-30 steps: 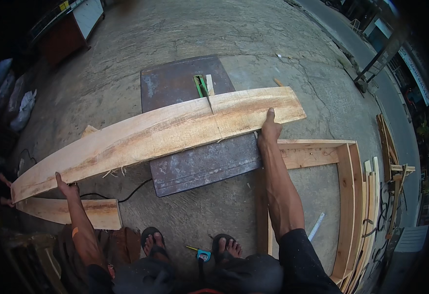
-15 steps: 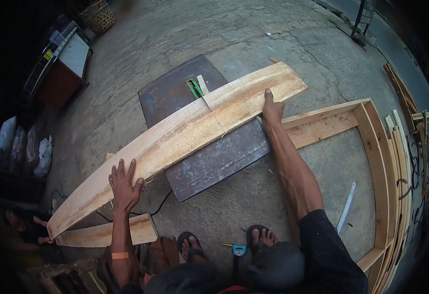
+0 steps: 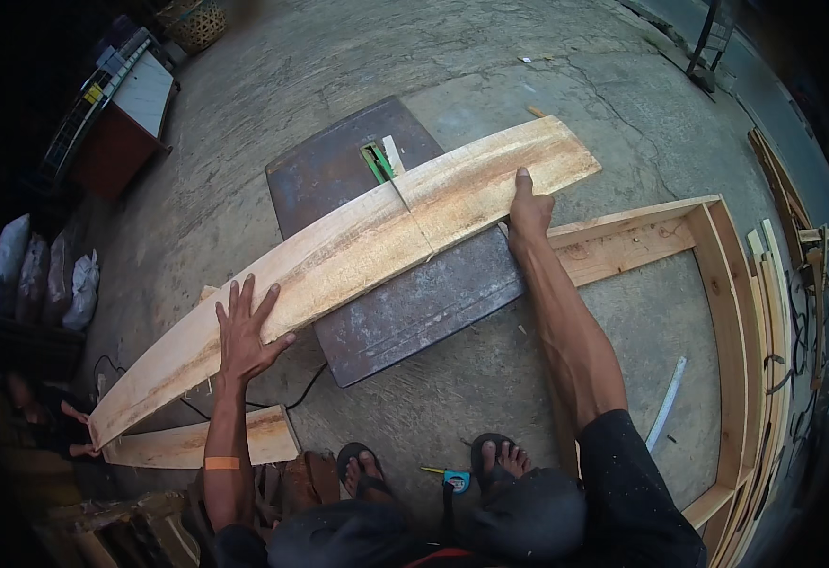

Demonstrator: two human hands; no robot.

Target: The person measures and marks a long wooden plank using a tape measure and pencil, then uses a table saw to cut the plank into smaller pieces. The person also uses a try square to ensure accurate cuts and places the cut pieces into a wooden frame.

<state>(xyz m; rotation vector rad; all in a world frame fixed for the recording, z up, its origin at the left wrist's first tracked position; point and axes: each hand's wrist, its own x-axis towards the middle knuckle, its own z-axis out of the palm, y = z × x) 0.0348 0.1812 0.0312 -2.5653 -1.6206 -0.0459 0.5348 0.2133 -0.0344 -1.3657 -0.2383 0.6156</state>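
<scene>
A long pale wooden board [image 3: 339, 265] lies diagonally across a rusty metal-topped saw table [image 3: 414, 312]. A green piece [image 3: 378, 165] stands beyond it, at a dark cut line running across the board. My left hand [image 3: 247, 336] rests on the board's left part with fingers spread. My right hand [image 3: 530, 213] grips the near edge toward the right end, thumb on top. A co-worker's hands [image 3: 81, 431] are at the far left end. A shorter board [image 3: 197, 445] lies below that end.
A wooden box frame [image 3: 717, 312] lies right, with a metal ruler [image 3: 665, 402] inside and long strips [image 3: 772, 312] alongside. A tape measure [image 3: 455, 480] sits by my feet. Left are a black cable [image 3: 308, 388], white sacks [image 3: 12, 265], a cabinet [image 3: 112, 142] and a woven basket [image 3: 187, 24].
My left hand has released its grip on the edge and moved rightward onto the board's face, fingers spreading. The board appears more steeply slanted in view, and the co-worker has come into view.
</scene>
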